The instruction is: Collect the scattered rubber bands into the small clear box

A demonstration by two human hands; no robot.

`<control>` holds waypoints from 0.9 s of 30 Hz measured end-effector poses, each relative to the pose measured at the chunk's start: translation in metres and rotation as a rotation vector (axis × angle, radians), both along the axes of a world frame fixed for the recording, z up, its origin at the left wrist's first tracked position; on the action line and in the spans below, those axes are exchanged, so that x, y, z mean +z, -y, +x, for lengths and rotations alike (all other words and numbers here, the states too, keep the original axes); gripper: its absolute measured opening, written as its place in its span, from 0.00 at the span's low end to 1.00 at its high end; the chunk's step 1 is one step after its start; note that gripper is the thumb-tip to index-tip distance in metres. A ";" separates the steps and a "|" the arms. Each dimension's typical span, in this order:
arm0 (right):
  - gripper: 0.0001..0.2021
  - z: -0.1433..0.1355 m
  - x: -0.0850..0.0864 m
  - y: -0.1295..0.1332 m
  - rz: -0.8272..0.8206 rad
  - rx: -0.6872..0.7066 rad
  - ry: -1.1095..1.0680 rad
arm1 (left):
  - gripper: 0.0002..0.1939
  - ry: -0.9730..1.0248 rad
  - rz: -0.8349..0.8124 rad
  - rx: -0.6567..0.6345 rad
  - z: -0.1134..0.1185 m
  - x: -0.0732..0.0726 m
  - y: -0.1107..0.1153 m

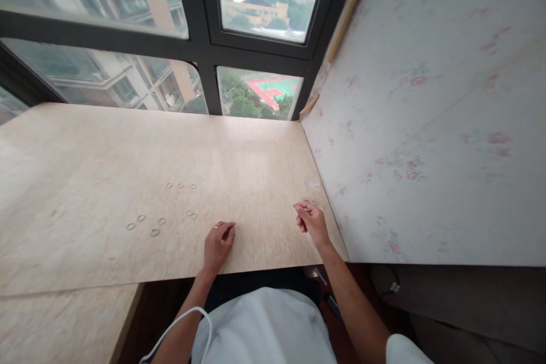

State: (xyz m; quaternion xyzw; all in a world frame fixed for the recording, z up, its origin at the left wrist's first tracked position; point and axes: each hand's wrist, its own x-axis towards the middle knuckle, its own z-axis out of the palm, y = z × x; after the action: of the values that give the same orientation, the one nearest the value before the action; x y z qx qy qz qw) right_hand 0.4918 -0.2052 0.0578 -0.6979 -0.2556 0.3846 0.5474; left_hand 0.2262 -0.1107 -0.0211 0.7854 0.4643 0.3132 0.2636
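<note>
My left hand (219, 245) rests on the pale tabletop (256, 182) with its fingers curled in; a ring band is on one finger, and I see nothing held. Further right, my right hand (313, 224) is closed in a pinch, but whatever sits between the fingertips is too small to make out. Just beyond it lies a small clear plastic piece, perhaps a bag (313, 202), partly behind the fingers. Left of my left hand are several thin rings: a row of three with a middle ring (180, 186), an overlapping pair (191, 214), and a looser group including one ring (154, 232).
A second clear scrap (313, 185) lies by the flower-patterned wall (409, 125), which bounds the table on the right. Dark-framed windows (209, 51) stand at the back. A white cable (187, 313) crosses my left forearm.
</note>
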 end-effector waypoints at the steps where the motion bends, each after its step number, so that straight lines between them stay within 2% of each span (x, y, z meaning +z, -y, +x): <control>1: 0.19 0.008 -0.002 0.007 -0.011 -0.037 0.017 | 0.10 -0.008 0.002 -0.001 0.000 0.000 0.000; 6: 0.19 0.038 -0.011 0.025 -0.026 -0.122 0.118 | 0.10 -0.045 -0.003 0.001 0.002 0.001 -0.001; 13: 0.20 0.049 -0.025 0.020 -0.123 0.020 0.290 | 0.09 -0.062 -0.001 0.025 0.004 0.002 -0.001; 17: 0.23 0.055 -0.021 0.025 -0.119 -0.004 0.320 | 0.09 -0.063 -0.004 0.027 0.005 0.003 0.000; 20: 0.23 0.057 -0.007 0.030 -0.082 -0.041 0.314 | 0.09 -0.071 0.003 0.033 0.005 0.004 0.000; 22: 0.22 0.054 0.009 0.030 -0.047 -0.045 0.285 | 0.09 -0.075 0.004 0.035 0.005 0.004 0.000; 24: 0.19 0.046 0.032 0.029 0.001 -0.031 0.251 | 0.09 -0.073 -0.003 0.031 0.005 0.004 0.000; 27: 0.12 0.025 0.077 0.033 0.119 -0.027 0.267 | 0.10 -0.071 -0.015 0.024 0.005 0.004 0.000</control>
State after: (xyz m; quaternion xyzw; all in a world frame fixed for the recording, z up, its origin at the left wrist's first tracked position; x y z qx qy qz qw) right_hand 0.5166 -0.2383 0.1352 -0.7125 -0.3391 0.2654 0.5540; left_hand 0.2311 -0.1106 -0.0171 0.7883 0.4851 0.2851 0.2490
